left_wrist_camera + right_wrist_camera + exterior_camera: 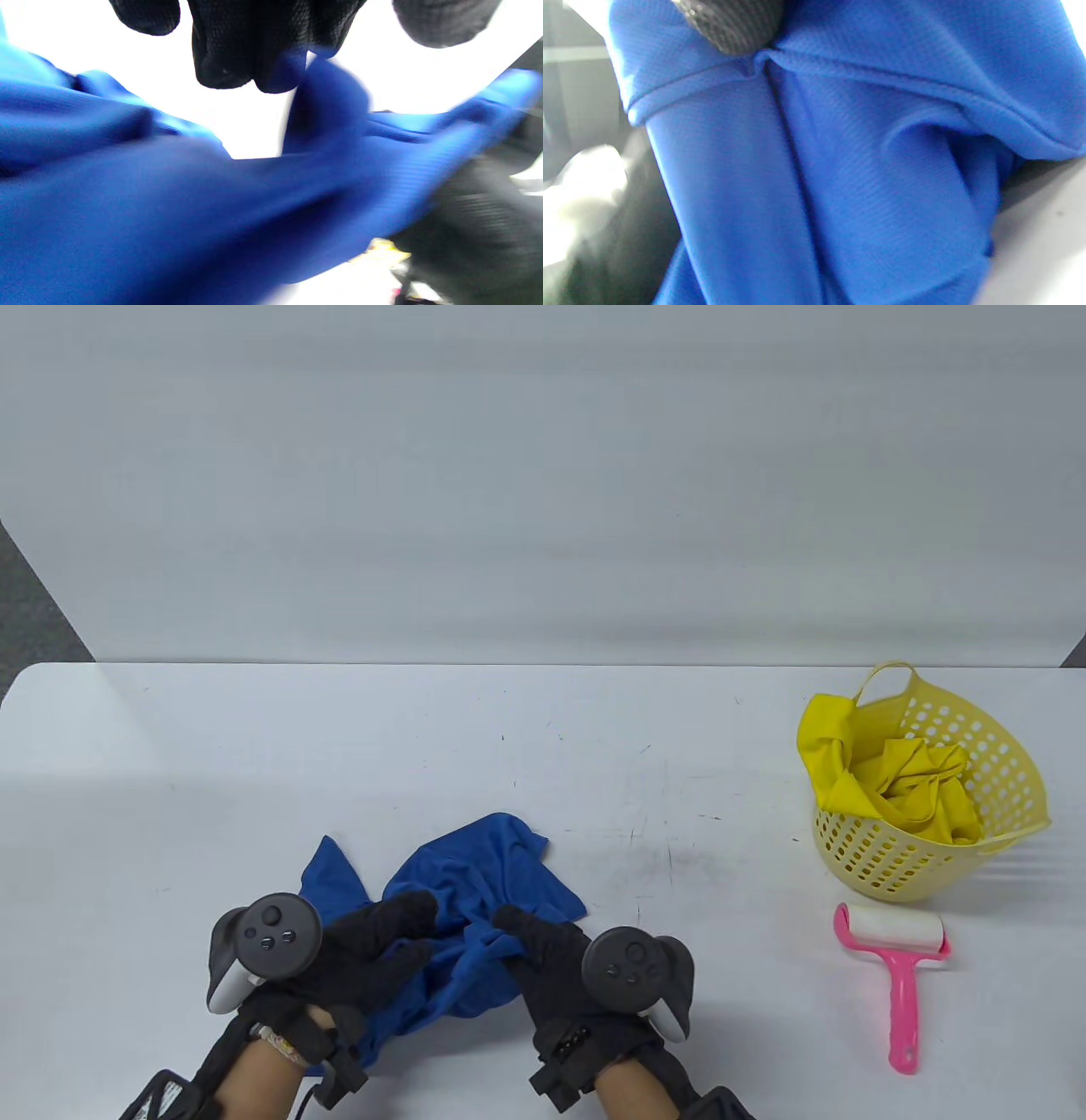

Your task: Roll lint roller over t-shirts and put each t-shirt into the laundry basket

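**Both hands gather a blue shirt at the near edge of the counter**

A crumpled blue shirt (475, 891) lies on the white counter (254, 763), close to the near edge and left of centre. The left hand (373, 946) sits on the shirt's left part, its fingers (237, 51) curled down into the cloth; in the left wrist view a fold of blue fabric rises up between the fingertips, so they are pinching it. The right hand (551, 959) is just beside the left, on the shirt's middle, with its fingers (517, 925) bent and a ridge of cloth bunched under them. In the right wrist view one gloved fingertip (734, 25) presses on a hemmed edge of the shirt; the rest of that hand's grip is hidden by fabric. A tracker sits on the back of each hand.

Well apart, at the right side of the counter, stands a yellow basket (933, 848) with perforated walls. A yellow shirt (899, 780) is bundled inside it, one part draped over the left rim. Just in front of the basket lies a pink roller (895, 963), its white roll nearest the basket and its handle pointing to the near edge. Neither hand touches it.
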{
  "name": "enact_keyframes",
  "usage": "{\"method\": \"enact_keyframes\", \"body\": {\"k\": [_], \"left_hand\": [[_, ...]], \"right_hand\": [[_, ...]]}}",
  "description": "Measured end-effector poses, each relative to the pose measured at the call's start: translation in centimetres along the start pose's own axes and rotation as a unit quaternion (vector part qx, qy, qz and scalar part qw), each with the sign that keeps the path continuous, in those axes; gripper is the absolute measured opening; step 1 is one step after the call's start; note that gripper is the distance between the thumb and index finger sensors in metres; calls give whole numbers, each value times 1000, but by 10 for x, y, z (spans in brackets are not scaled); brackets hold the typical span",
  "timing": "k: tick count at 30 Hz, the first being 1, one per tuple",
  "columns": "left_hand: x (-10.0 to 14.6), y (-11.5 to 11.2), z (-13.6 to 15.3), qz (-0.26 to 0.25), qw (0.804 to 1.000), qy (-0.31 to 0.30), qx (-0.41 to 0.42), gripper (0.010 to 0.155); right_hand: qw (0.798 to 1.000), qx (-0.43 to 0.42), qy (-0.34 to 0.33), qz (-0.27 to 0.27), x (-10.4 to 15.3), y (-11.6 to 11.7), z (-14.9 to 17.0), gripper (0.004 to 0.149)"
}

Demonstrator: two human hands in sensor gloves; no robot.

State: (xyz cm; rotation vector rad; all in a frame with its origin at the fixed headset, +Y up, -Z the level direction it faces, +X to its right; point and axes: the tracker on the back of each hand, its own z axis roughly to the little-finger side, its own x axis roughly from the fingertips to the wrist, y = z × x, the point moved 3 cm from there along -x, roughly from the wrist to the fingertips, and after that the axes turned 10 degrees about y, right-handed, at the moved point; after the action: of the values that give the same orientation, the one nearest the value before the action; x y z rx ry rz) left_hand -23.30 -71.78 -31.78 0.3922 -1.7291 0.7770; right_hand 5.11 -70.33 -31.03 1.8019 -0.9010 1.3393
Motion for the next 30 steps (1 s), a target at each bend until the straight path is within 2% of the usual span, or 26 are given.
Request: {"method": "enact_keyframes", "body": {"k": [3,4,6,7,10,11,14,16,17,18,20,21,22,24,26,27,28,30], "left_hand": [[-6,-17,11,76,995,45,-51,97],[-7,-23,9,92,994,40,-52,100],[-8,-34,1,117,992,24,-46,99],[-9,-39,-4,119,991,26,-56,94],[-9,-47,-15,83,988,23,-128,69],[-9,-48,-16,82,988,18,-130,66],[-8,-45,-17,56,996,7,-63,42],[-6,-37,-16,29,998,9,-47,39],[-5,-31,-15,7,999,11,-53,39],[-3,-22,-12,-25,998,16,-58,39],[-1,-10,-5,-46,999,22,-18,39],[0,-8,-2,-35,998,16,42,40],[-2,-10,0,-2,995,3,102,43],[-4,-22,-5,59,986,-25,157,68],[-5,-35,-15,87,989,-38,114,84],[-5,-42,-22,89,993,-54,51,90],[-5,-48,-29,97,993,-73,-2,93],[-3,-55,-40,107,989,-94,-28,93]], "right_hand": [[993,-111,8,-30,-4,-14,17,47],[989,-144,11,-43,-5,-15,20,47],[980,-190,12,-57,-6,-15,26,47],[976,-208,8,-66,-7,-14,27,47],[968,-235,6,-91,-8,-12,30,48],[964,-247,7,-98,-9,-11,31,48],[940,-308,6,-150,-10,-3,32,48],[919,-365,12,-149,-9,-1,32,48],[915,-378,12,-143,-9,-2,32,49],[915,-383,10,-129,-8,-6,32,49],[917,-381,5,-116,-9,-12,33,49],[916,-382,3,-119,-10,-14,34,48],[911,-390,2,-133,-10,-12,34,48],[894,-414,6,-174,-11,-2,34,48],[887,-417,10,-196,-10,9,31,48],[890,-406,14,-208,-9,15,29,49],[897,-384,19,-219,-8,20,26,49],[910,-352,14,-220,-6,23,20,50]]}}
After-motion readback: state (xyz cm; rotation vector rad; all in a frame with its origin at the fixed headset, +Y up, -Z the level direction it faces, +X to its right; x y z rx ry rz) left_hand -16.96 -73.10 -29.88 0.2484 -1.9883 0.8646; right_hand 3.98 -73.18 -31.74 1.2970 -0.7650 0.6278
